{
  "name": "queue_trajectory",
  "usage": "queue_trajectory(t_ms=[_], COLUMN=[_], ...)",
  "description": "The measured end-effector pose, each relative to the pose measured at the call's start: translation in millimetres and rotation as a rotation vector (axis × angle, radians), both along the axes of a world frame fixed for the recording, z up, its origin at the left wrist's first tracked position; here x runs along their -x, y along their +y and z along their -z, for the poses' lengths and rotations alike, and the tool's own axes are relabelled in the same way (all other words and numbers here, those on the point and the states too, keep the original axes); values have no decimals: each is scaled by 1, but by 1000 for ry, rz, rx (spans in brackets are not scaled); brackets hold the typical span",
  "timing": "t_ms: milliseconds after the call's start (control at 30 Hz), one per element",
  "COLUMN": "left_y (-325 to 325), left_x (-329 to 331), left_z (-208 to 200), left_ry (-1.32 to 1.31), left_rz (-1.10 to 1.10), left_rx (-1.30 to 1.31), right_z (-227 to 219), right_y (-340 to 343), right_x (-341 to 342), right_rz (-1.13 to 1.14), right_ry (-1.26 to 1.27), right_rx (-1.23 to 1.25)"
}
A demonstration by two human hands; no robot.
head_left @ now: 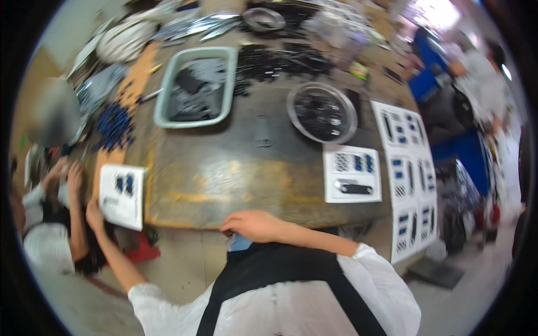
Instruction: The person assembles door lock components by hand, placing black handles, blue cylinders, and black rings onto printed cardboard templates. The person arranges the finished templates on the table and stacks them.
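My left hand [95, 215] is at the table's left front corner, its fingers closed on the left edge of a white card [126, 215]. Two blue-and-black shapes show on the card, which juts past the table edge. My right hand [252, 224] lies along the table's front edge, fingers bent and together; whatever they grip is hidden. Ahead of it, a flat grey piece [262, 131] rests on the table [224, 185]. Another white card [330, 193] lies to the right, with rings, blue pieces and a long black piece on it.
A pale green tub [158, 106] holds grey and black flat pieces. A round metal bowl [292, 115] contains dark pieces. White sheets [400, 207] line the right edge. Blue parts [112, 126] are heaped left; black strips [280, 59] lie behind. Another person's hands [70, 173] are at left.
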State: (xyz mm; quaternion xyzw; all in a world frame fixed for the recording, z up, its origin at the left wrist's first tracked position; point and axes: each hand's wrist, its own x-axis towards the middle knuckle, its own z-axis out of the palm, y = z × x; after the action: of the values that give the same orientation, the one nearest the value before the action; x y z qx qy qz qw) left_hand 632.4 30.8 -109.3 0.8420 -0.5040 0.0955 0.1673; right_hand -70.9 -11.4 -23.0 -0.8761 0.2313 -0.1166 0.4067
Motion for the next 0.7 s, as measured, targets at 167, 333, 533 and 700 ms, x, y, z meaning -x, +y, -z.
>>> queue_trajectory(t_ms=[167, 333, 533, 700], left_y=[-18, -9, -24, -13], left_x=[-24, -1, 72, 76], left_z=[17, 11, -42, -44], left_ry=[759, 732, 577, 566], left_rz=[63, 34, 35, -49], left_rx=[151, 200, 172, 125], right_z=[4, 23, 105, 58], right_y=[-22, -54, -69, -58], right_x=[-47, -194, -293, -286], right_rz=[-27, 168, 120, 296], right_ry=[-151, -321, -548, -295], right_rx=[-278, -750, -1333, -1084])
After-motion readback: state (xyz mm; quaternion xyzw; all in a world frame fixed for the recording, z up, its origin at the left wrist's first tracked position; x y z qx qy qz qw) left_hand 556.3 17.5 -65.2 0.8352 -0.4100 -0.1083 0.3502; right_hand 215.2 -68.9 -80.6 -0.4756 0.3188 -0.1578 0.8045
